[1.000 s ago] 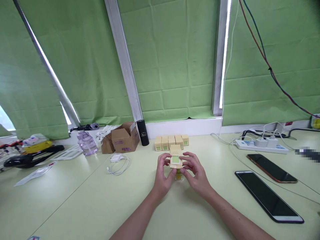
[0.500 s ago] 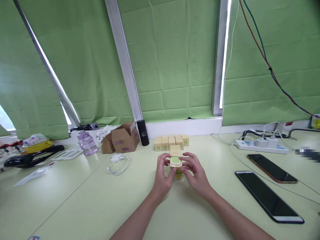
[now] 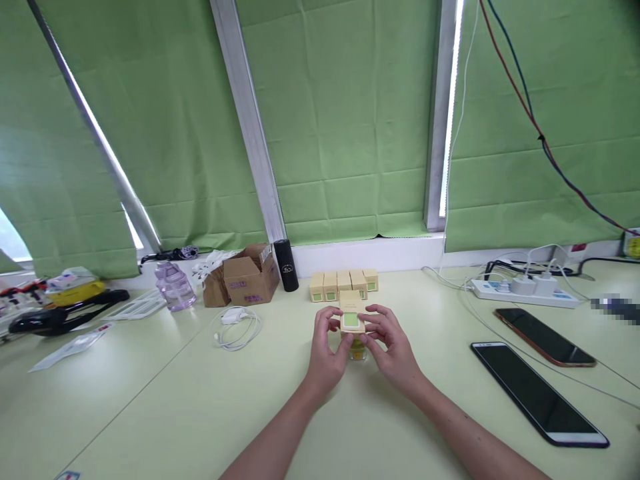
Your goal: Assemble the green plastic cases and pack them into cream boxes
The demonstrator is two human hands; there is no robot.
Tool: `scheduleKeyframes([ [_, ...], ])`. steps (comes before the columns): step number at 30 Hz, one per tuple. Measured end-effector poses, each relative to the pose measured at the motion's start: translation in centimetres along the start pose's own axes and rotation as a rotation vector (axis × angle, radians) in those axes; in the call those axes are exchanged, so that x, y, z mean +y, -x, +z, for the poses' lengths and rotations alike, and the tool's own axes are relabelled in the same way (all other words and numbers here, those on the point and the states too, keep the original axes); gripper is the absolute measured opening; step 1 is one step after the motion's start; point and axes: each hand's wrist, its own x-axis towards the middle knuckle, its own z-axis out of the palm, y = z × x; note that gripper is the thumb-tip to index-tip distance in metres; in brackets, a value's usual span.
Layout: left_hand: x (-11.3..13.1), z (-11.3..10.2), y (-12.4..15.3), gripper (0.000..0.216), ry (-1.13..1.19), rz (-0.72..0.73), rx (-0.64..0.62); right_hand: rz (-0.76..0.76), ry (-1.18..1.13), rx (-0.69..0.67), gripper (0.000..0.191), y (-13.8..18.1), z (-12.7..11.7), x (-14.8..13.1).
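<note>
A small tan box with a green label (image 3: 351, 313) stands upright between both hands at the middle of the pale green table (image 3: 165, 407). My left hand (image 3: 326, 352) pinches its left side and my right hand (image 3: 391, 347) pinches its right side. Just under the box a small yellow-filled glass jar (image 3: 357, 349) sits on the table, partly hidden by my fingers. Behind, a row of several matching tan boxes (image 3: 343, 285) stands near the window sill.
A black cylinder (image 3: 285, 265), cardboard boxes (image 3: 245, 279), a white coiled cable (image 3: 235, 328) and a clear purple bottle (image 3: 173, 287) lie to the left. Two phones (image 3: 538, 390) and a power strip (image 3: 523, 291) with cables lie to the right. Green blinds hang behind.
</note>
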Motion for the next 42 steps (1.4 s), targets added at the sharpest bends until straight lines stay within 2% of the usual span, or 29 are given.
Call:
scheduleKeyframes([
  [17, 0.0, 0.1, 0.0, 0.034, -0.015, -0.021, 0.017, 0.012, 0.029, 0.025, 0.027, -0.1, 0.1, 0.0],
  [22, 0.1, 0.0, 0.0, 0.041, 0.009, 0.011, 0.004, 0.027, 0.018, -0.014, 0.034, 0.0, 0.1, 0.2],
  [27, 0.2, 0.1, -0.1, 0.04, -0.065, 0.044, 0.026, 0.05, 0.043, -0.077, 0.039, 0.1, 0.0, 0.1],
  [35, 0.0, 0.1, 0.0, 0.042, -0.071, 0.021, 0.046, -0.044, 0.184, -0.136, 0.042, 0.6, 0.2, -0.2],
  [42, -0.4, 0.0, -0.3, 0.044, -0.102, 0.011, 0.115, -0.208, 0.317, -0.19, 0.054, 0.8, 0.3, -1.3],
])
